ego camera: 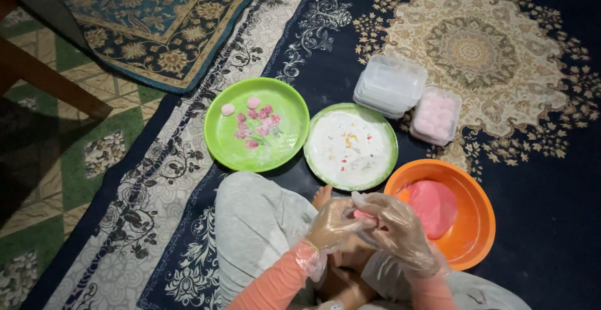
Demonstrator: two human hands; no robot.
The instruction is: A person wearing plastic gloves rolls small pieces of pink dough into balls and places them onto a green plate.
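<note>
Your dark patterned carpet [538, 235] runs off frame | orange bowl [476, 235] at your right knee holds pink dough [433, 205], partly hidden by your right hand [400, 228] | both gloved hands, left hand [335, 225] too, close around a small pink dough piece [362, 214], mostly covered by fingers.

Two kinds of package sit on the dark patterned carpet, past the plates. A stack of clear, empty rectangular plastic boxes [390, 86] lies toward the white-dusted plate. Touching its right side is a smaller clear lidded box [436, 115] filled with pale pink round pieces.
</note>
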